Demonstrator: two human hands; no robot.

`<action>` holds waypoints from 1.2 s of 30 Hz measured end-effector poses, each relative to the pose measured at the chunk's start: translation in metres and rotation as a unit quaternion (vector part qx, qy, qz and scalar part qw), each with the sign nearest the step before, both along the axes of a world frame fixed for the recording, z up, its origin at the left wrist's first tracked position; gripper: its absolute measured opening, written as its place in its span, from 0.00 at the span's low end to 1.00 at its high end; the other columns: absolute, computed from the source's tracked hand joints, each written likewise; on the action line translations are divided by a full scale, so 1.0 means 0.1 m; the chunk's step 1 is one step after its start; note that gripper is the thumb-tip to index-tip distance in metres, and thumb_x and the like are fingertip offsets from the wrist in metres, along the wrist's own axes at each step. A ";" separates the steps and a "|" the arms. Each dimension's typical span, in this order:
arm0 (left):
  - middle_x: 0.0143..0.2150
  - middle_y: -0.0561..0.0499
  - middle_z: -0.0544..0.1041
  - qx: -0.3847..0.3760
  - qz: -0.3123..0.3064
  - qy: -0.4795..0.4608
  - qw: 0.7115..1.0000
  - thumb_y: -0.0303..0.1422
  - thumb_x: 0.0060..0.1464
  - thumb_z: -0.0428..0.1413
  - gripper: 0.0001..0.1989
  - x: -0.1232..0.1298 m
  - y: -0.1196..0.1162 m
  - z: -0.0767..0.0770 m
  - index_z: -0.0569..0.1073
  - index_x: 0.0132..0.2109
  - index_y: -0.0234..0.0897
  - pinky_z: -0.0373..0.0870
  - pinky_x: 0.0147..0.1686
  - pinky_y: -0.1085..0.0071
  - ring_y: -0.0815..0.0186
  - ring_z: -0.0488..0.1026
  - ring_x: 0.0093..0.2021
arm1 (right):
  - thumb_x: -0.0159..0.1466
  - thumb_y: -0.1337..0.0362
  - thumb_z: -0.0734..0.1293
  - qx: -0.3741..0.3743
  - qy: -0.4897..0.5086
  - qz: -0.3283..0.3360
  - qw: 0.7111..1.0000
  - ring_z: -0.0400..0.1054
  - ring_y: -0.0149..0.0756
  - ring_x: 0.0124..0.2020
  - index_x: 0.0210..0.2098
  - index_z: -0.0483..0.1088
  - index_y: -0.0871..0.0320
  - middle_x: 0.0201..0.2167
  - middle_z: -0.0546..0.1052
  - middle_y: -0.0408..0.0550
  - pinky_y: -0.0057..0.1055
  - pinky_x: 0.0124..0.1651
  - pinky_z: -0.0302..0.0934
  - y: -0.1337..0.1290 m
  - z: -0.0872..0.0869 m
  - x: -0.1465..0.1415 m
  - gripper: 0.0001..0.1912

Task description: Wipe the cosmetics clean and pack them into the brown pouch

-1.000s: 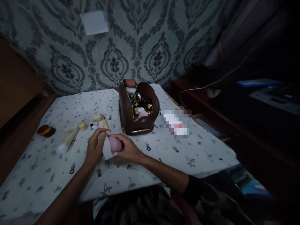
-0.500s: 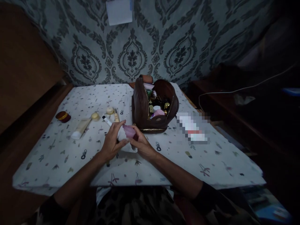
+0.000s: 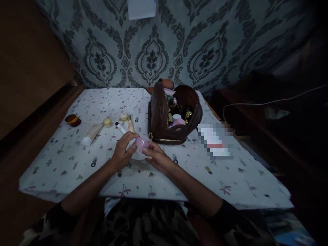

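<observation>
Both hands are occupied with one small pink container, which sits between them over the near part of the tabletop. The left hand is curled round its left side, thumb and fingers drawn close, while the right hand grips it from the other side, with the thumb on its face. A white sheet shows below the container, between the two hands; whether it is cloth or paper I cannot tell. Just beyond the left hand's fingers lie a white tube with a black cap and, beside it, a slim beige tube. A little farther off from that hand is a pale yellow jar, with a second yellow jar to its left. Out to the left of the left hand, a larger squeeze tube lies flat, and well past it stands a dark red pot with a gold band. Beyond the right hand and near it, a brown bag stands unzipped, packed with small bottles and jars. Farther to the right of that hand lies a blurred-out item, its details hidden.
</observation>
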State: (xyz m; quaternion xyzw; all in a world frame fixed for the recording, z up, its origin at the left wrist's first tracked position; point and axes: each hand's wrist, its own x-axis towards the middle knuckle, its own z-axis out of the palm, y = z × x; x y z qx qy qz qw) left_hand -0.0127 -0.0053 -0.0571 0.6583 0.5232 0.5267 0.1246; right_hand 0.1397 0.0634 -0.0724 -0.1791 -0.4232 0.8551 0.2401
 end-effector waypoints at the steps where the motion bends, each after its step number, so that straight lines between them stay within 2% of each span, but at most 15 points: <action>1: 0.38 0.47 0.74 -0.007 -0.002 -0.024 1.000 0.45 0.67 0.44 0.20 0.01 0.00 0.03 0.74 0.43 0.36 0.67 0.44 0.65 0.61 0.71 0.41 | 0.44 0.52 0.81 -0.004 0.001 0.008 1.000 0.67 0.30 0.34 0.36 0.77 0.58 0.31 0.76 0.41 0.25 0.37 0.60 0.00 0.00 0.00 0.25; 5: 0.37 0.47 0.75 -0.070 0.000 -0.107 0.992 0.42 0.67 0.47 0.19 0.00 0.02 0.11 0.77 0.38 0.36 0.67 0.44 0.66 0.61 0.72 0.41 | 0.40 0.59 0.83 -0.013 0.020 0.028 0.999 0.70 0.34 0.40 0.41 0.75 0.56 0.39 0.77 0.43 0.27 0.42 0.64 0.00 -0.01 -0.01 0.30; 8: 0.37 0.49 0.76 -0.109 0.003 -0.169 0.980 0.41 0.64 0.52 0.14 -0.03 0.03 0.12 0.78 0.44 0.37 0.67 0.42 0.68 0.62 0.72 0.40 | 0.41 0.63 0.82 -0.020 0.021 0.048 0.998 0.71 0.33 0.39 0.45 0.73 0.55 0.41 0.77 0.43 0.28 0.43 0.65 -0.01 -0.01 -0.01 0.32; 11: 0.38 0.51 0.75 -0.108 0.010 -0.196 0.975 0.41 0.64 0.52 0.14 -0.04 0.04 0.11 0.76 0.48 0.38 0.67 0.42 0.69 0.63 0.72 0.41 | 0.42 0.65 0.82 -0.024 0.024 0.058 0.998 0.71 0.31 0.38 0.47 0.71 0.53 0.40 0.76 0.41 0.28 0.43 0.66 -0.02 -0.01 -0.01 0.33; 13: 0.38 0.49 0.75 -0.095 0.018 -0.166 0.981 0.44 0.66 0.49 0.17 -0.03 0.03 0.09 0.76 0.47 0.38 0.67 0.43 0.67 0.62 0.72 0.41 | 0.42 0.65 0.82 -0.038 0.031 0.041 0.998 0.70 0.31 0.37 0.45 0.71 0.53 0.38 0.76 0.40 0.26 0.41 0.66 -0.02 0.01 0.00 0.32; 16: 0.44 0.45 0.75 -0.053 0.000 -0.062 0.997 0.51 0.65 0.46 0.25 -0.02 0.03 0.05 0.75 0.51 0.37 0.67 0.49 0.63 0.58 0.71 0.46 | 0.42 0.61 0.83 -0.072 0.025 -0.001 0.997 0.67 0.29 0.33 0.43 0.72 0.54 0.34 0.74 0.39 0.23 0.35 0.64 -0.01 0.02 0.00 0.30; 19: 0.51 0.42 0.72 -0.009 -0.014 0.049 0.999 0.58 0.58 0.52 0.34 -0.02 0.02 0.00 0.69 0.60 0.38 0.66 0.54 0.58 0.54 0.69 0.52 | 0.42 0.56 0.83 -0.091 0.013 -0.026 0.995 0.67 0.30 0.34 0.43 0.73 0.55 0.35 0.75 0.41 0.23 0.33 0.62 -0.01 0.01 0.00 0.31; 21: 0.54 0.41 0.71 -0.003 -0.004 0.109 0.994 0.57 0.54 0.57 0.37 -0.02 0.02 -0.02 0.65 0.64 0.39 0.66 0.54 0.58 0.53 0.69 0.54 | 0.44 0.54 0.82 -0.093 0.007 -0.025 0.995 0.69 0.32 0.37 0.44 0.73 0.55 0.37 0.76 0.43 0.25 0.35 0.63 -0.02 0.01 -0.01 0.31; 23: 0.52 0.42 0.72 -0.007 0.013 0.142 0.990 0.52 0.55 0.60 0.36 -0.01 0.00 -0.04 0.64 0.64 0.39 0.68 0.52 0.60 0.54 0.70 0.52 | 0.46 0.52 0.81 -0.089 0.012 -0.009 0.996 0.70 0.33 0.38 0.45 0.73 0.54 0.38 0.76 0.43 0.26 0.38 0.64 -0.03 0.01 -0.02 0.31; 26: 0.45 0.44 0.73 0.004 0.036 0.137 0.990 0.48 0.59 0.57 0.27 -0.01 -0.02 -0.04 0.68 0.60 0.37 0.69 0.45 0.64 0.57 0.71 0.45 | 0.49 0.49 0.80 -0.075 0.026 0.023 0.997 0.70 0.32 0.36 0.42 0.74 0.56 0.35 0.77 0.43 0.27 0.41 0.65 -0.05 0.01 -0.03 0.27; 29: 0.41 0.46 0.74 0.023 0.039 0.123 0.991 0.47 0.63 0.53 0.22 -0.02 -0.03 -0.03 0.73 0.55 0.35 0.68 0.41 0.65 0.59 0.71 0.41 | 0.50 0.47 0.79 -0.047 0.020 0.039 0.998 0.70 0.31 0.34 0.37 0.75 0.58 0.31 0.76 0.43 0.27 0.39 0.64 -0.05 0.00 -0.03 0.25; 33: 0.37 0.45 0.76 0.018 0.034 0.095 0.995 0.48 0.66 0.47 0.24 -0.04 -0.03 -0.01 0.77 0.49 0.34 0.68 0.40 0.65 0.60 0.72 0.38 | 0.46 0.54 0.82 -0.047 0.000 -0.004 0.999 0.70 0.29 0.33 0.39 0.74 0.57 0.32 0.76 0.41 0.23 0.34 0.64 -0.03 -0.02 -0.03 0.25; 36: 0.37 0.45 0.77 -0.016 0.035 0.036 0.999 0.50 0.68 0.40 0.29 -0.06 -0.03 0.00 0.80 0.45 0.34 0.68 0.39 0.65 0.61 0.73 0.37 | 0.45 0.58 0.82 -0.079 -0.002 -0.003 0.997 0.69 0.27 0.29 0.39 0.71 0.55 0.31 0.76 0.39 0.22 0.29 0.62 -0.02 -0.05 -0.04 0.26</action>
